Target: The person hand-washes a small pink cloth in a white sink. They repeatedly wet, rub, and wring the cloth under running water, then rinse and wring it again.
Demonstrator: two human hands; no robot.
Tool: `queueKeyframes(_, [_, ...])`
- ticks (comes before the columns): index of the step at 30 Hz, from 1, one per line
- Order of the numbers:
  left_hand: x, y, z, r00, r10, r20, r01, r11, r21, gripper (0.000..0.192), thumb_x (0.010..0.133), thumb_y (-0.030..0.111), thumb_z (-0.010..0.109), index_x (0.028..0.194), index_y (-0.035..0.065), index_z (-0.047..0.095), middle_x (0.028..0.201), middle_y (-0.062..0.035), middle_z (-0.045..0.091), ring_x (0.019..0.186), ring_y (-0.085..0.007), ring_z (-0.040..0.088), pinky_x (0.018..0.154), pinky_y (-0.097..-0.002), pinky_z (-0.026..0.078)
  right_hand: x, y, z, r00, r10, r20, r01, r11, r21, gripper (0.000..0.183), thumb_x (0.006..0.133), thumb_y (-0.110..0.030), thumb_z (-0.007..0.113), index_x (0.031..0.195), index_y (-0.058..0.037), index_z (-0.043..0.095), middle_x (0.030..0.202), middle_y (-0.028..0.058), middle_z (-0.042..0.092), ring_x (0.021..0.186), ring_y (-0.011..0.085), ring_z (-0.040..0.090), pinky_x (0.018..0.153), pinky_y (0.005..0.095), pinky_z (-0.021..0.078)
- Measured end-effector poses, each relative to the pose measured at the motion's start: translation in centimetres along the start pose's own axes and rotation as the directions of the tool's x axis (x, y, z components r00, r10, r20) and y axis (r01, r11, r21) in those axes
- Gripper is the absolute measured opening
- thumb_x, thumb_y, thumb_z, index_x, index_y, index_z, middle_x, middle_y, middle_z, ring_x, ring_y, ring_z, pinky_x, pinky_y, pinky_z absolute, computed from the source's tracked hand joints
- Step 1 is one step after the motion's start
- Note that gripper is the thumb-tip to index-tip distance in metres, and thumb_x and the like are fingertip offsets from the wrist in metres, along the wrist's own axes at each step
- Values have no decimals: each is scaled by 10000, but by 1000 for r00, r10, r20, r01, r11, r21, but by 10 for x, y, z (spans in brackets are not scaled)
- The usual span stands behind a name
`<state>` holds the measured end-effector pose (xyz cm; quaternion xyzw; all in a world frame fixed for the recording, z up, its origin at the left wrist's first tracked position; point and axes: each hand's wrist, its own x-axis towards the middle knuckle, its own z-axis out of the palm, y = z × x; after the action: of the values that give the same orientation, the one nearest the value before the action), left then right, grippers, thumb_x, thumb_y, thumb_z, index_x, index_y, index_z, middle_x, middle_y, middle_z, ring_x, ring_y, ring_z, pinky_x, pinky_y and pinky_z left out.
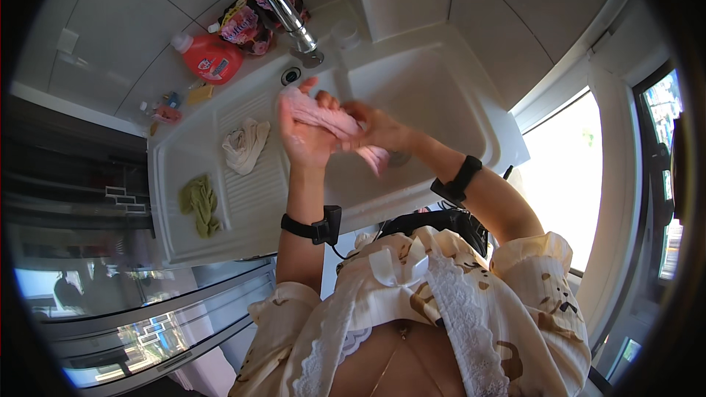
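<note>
A bunched pink cloth [322, 116] lies across the palm of my left hand [306, 146], whose fingers curl around its upper side. My right hand [381, 128] grips the same cloth farther along, and its loose end hangs below that hand. Both hands are above the white laundry sink, and the right one is slightly blurred. On the ribbed washboard [253, 187], left of my hands, rests a crumpled white cloth [245, 146]. Farther left, a crumpled olive-green cloth [199, 205] lies at the sink's side.
A chrome faucet [284, 8] arches over the sink's back ledge. Beside it stand a red detergent bottle [212, 58] and softener pouches [245, 25]. A yellow soap bar [200, 94] and small bottles [165, 114] sit at the ledge's left. The basin [436, 94] opens to the right, near a window.
</note>
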<state>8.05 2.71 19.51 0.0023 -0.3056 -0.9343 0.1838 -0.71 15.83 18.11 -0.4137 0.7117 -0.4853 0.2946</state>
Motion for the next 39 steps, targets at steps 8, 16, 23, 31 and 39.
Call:
queueKeyframes(8, [23,18,-57,817,65,-574,-13,995,95,509,838,457,626,1163,72,551,954,-77,558,902,-213,553,808,-383,466,8,16,12,938,-62,-341,163,947,278,412,790,-4,510,1195,-74,487,945,117,576,865,192,600,721,354,503])
queueKeyframes(16, [-5,-72,-86,964,-128,-234,97,986,-139,319,924,313,544,1159,98,535,1046,-86,592,1003,-245,574,898,-395,473,20,4,56,893,-346,-286,105,781,-616,274,736,-258,614,946,-83,619,1061,197,566,896,367,590,781,454,498])
queueKeyframes(23, [-10,-83,-95,931,-304,-204,241,929,-282,401,973,418,375,1239,150,508,1199,-91,558,1168,-275,495,979,-448,403,34,45,64,769,236,-594,-403,901,-164,286,824,-292,556,1030,-96,593,1081,177,549,1025,318,592,869,443,475])
queueKeyframes(31, [-8,-77,-78,907,-253,-336,224,967,-123,340,988,370,380,1180,126,518,1117,-76,575,1076,-205,534,977,-377,398,45,48,63,864,-43,-501,-124,947,-295,264,869,-304,478,877,-63,585,963,165,595,869,423,604,778,474,492])
queueKeyframes(39, [-9,-70,-84,979,-153,-133,137,983,-124,440,981,392,352,1282,82,439,1178,-101,548,1093,-241,526,980,-421,401,40,34,87,738,-285,-611,-152,812,-563,254,837,-271,518,1016,-103,581,1026,199,569,912,402,609,825,482,482])
